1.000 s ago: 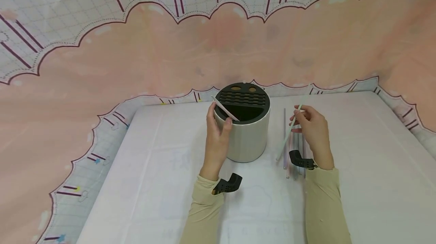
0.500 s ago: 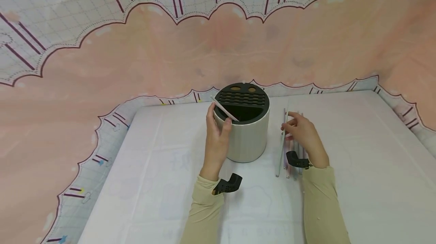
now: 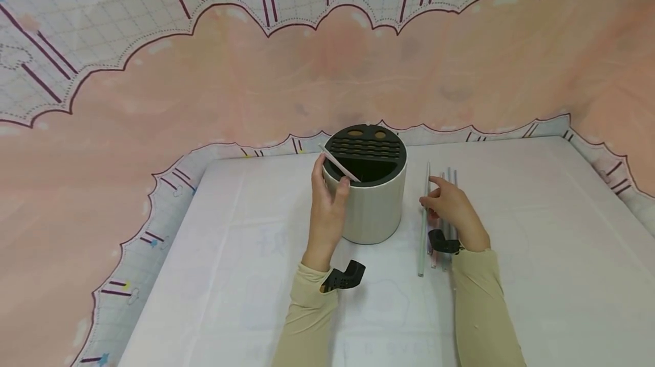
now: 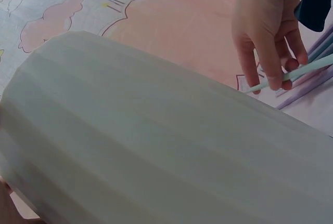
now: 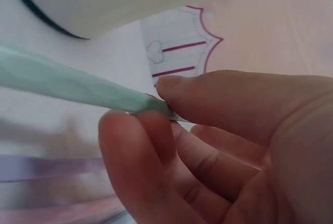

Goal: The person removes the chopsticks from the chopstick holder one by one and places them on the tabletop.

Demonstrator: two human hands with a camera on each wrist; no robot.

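A round off-white holder (image 3: 372, 213) stands upright with a black slotted top (image 3: 364, 142). My left hand (image 3: 324, 213) grips its left side, fingers behind and thumb at the front rim. A pale stick (image 3: 339, 163) slants across the top's left edge, between those fingers and the thumb. To the right, my right hand (image 3: 452, 205) pinches a slim mint-green stick (image 3: 422, 244) near its far end, between thumb and fingers. In the right wrist view the mint-green stick (image 5: 78, 81) runs leftward from the fingertips (image 5: 166, 91).
Several pastel sticks (image 3: 444, 259) lie side by side, partly under my right hand. The white tabletop (image 3: 245, 276) surrounds the holder. Behind the table hangs a peach patterned cloth (image 3: 286, 82). Each wrist carries a black camera mount (image 3: 348, 276).
My right hand has moved left and toward me, bringing the mint-green stick from a slant to nearly in line with the others. The left hand and the holder have stayed put.
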